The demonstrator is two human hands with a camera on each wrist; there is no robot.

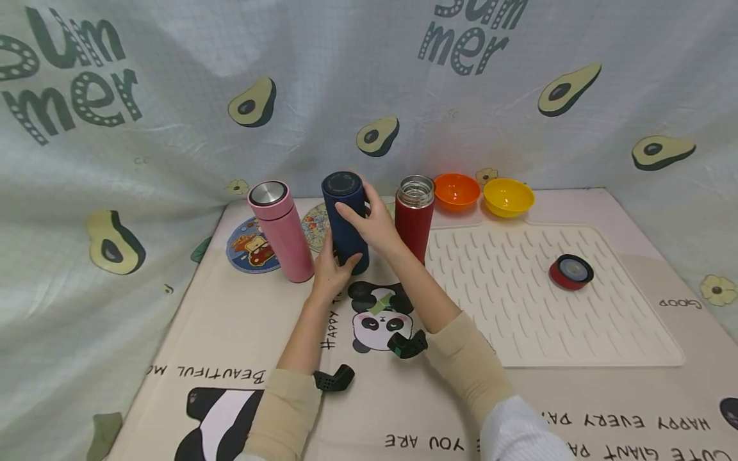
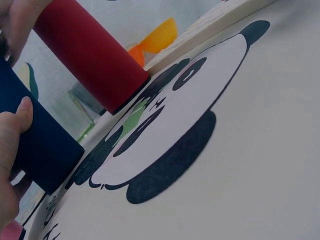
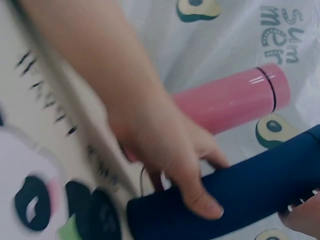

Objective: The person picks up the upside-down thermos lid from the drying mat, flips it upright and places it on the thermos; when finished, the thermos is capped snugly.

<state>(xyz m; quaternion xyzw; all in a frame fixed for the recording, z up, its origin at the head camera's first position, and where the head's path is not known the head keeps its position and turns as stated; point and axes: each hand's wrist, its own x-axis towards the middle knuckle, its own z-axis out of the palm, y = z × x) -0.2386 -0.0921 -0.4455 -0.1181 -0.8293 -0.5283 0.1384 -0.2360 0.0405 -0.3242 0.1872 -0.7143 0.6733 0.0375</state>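
Observation:
A dark blue flask (image 1: 344, 221) with its lid on stands upright on the panda-print cloth. My left hand (image 1: 336, 264) grips its lower body, thumb in front. My right hand (image 1: 362, 214) wraps around its upper part just below the lid. The left wrist view shows the blue flask (image 2: 42, 145) with my left thumb (image 2: 17, 125) pressed on it. In the right wrist view my left hand (image 3: 170, 150) holds the blue flask (image 3: 245, 200), and a right fingertip (image 3: 302, 220) touches its top end.
A closed pink flask (image 1: 282, 234) stands just left, and an open red flask (image 1: 414, 218) just right. The red lid (image 1: 571, 271) lies on the cream ridged mat (image 1: 519, 320). An orange bowl (image 1: 456, 191) and a yellow bowl (image 1: 508, 196) sit behind. Picture coasters (image 1: 248, 250) lie at the back left.

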